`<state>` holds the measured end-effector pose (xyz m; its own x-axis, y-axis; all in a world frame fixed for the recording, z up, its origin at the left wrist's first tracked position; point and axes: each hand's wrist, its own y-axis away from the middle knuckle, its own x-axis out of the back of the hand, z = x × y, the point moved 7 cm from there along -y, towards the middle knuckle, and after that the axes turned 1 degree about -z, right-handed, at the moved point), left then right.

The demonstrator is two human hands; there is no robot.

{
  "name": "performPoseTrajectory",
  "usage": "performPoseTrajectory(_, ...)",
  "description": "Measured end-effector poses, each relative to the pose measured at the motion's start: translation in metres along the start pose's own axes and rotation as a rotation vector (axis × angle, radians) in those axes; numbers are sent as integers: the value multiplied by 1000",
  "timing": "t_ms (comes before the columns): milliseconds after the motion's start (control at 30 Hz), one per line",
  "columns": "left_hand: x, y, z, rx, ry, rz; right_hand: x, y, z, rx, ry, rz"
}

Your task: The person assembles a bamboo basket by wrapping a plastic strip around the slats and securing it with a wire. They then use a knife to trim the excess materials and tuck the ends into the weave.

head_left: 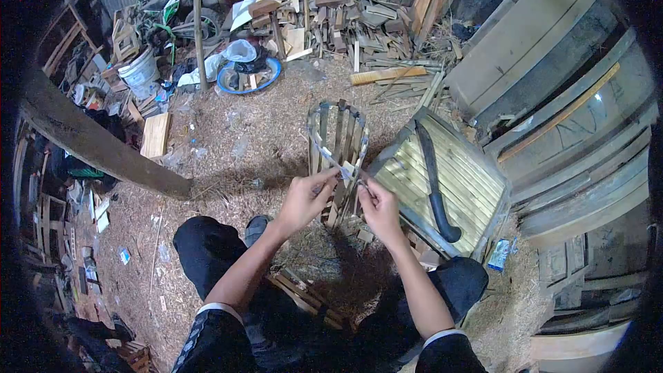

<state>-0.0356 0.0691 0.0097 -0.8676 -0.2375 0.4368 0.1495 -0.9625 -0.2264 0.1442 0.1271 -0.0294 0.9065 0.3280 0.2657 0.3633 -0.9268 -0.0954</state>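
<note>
A small round cage of upright bamboo slats (338,139) stands on the sawdust floor in front of me, bound by a pale strip hoop at the top. My left hand (304,199) pinches the near end of a thin pale strip (330,160) that runs off the hoop. My right hand (378,206) is closed on the same strip end right beside it, at the cage's near side. My knees in black trousers flank a short slatted piece (304,295) lying under me.
A square slatted bamboo panel (469,186) lies to the right with a long dark machete (434,183) on it. Wood offcuts (359,21) are heaped at the back, a white bucket (141,72) and blue-rimmed basin (248,76) at back left. Planks lean at right; a thick beam (97,141) crosses left.
</note>
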Motion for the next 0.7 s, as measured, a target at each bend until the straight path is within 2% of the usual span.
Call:
performPoseTrajectory(67,-5,1,-3,187,95,-95,-8,-1,5,-30,118,-54)
performPoseTrajectory(100,-9,3,-3,186,94,-92,-10,-2,0,-28,117,-56)
performPoseTrajectory(167,-16,5,-12,214,369,71,-8,-3,-12,20,14,43)
performPoseTrajectory(200,-22,3,-15,212,368,72,-10,-5,-7,22,14,42)
performPoseTrajectory(267,-27,2,-27,266,617,181,-10,-8,2,120,-76,103)
performPoseTrajectory(300,-28,1,-31,267,619,180,-8,-8,-3,120,-75,103)
performPoseTrajectory(367,-30,-3,-35,241,578,156,-11,-7,0,-91,-139,-24)
performPoseTrajectory(467,-34,-4,-29,146,474,135,-9,-7,-17,16,-213,0)
performPoseTrajectory(700,-34,-4,-37,166,433,118,-10,-10,-15,-39,-247,-45)
